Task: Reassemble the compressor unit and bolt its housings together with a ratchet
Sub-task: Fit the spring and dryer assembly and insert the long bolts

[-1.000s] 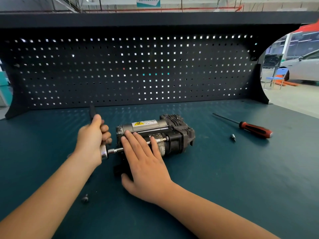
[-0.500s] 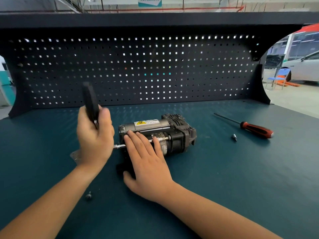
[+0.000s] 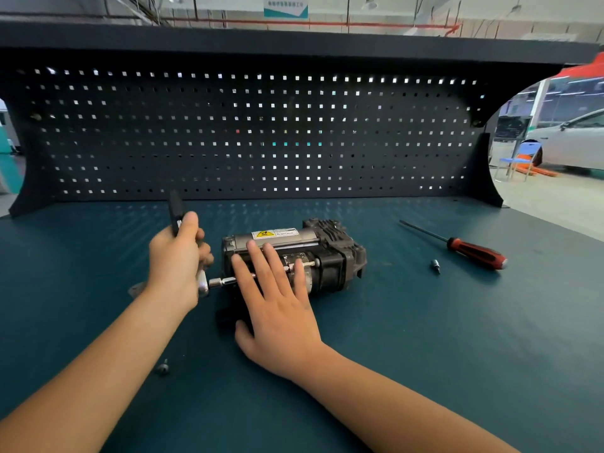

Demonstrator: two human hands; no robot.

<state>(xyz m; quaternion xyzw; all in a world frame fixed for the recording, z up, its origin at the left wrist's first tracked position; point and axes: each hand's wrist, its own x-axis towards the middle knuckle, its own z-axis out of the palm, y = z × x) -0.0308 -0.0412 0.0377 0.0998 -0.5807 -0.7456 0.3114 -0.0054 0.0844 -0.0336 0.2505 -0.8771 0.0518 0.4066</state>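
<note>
Toward the middle of the bench top (image 3: 425,354), somewhat nearer its back edge than its front, lies the compressor unit (image 3: 327,256), long axis running left to right, roughly parallel to that edge: a smooth grey metal cylinder with a yellow warning label (image 3: 264,233) at the left, a black finned cast housing at the right. Left hand (image 3: 176,259) grips the ratchet (image 3: 175,207), fingers curled round its black handle, which stands nearly upright with the chrome head below the fist. From the head a bright steel extension (image 3: 225,282) runs rightward along the unit's front face, parallel to its long axis, passing under the right fingers toward the joint with the black housing, where the bolt is judged to sit. Right hand (image 3: 277,308) rests flat on the unit, fingers straight and spread, apparently steadying it against the turning force. Swing of the handle must therefore lie across the unit's axis, toward and away from the back edge. Toward the right edge: a screwdriver (image 3: 474,253) with red-and-black grip, a small socket bit (image 3: 435,266) just beside it; near the front left, a loose bolt (image 3: 162,367)
</note>
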